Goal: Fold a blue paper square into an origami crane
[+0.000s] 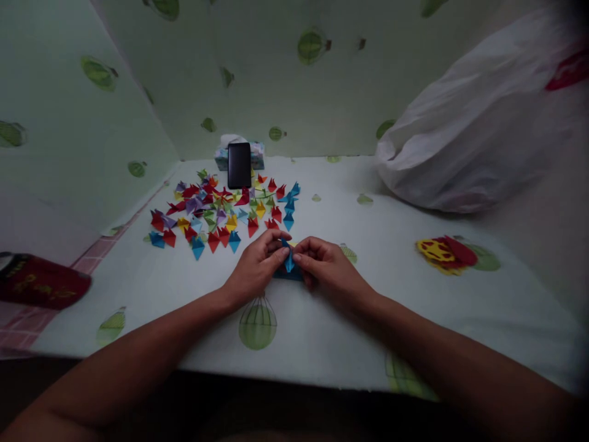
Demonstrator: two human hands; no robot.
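Observation:
Between my fingertips is a small folded blue paper piece (288, 264), shaped like an origami crane in part. My left hand (261, 258) pinches it from the left, thumb and fingers closed. From the right, my right hand (322, 261) grips its other side with thumb and bent forefinger. Under the hands lies a flat dark blue paper stack (288, 275), partly hidden by them. Several folded paper cranes (213, 241) in red, blue, yellow, green and purple are spread beyond my left hand.
A dark phone (239, 166) leans against a tissue box (257, 156) at the back. A white plastic bag (469, 129) bulges at the back right. Red and yellow cut-out pieces (444, 253) lie on the right. At the left edge lies a dark red packet (46, 282).

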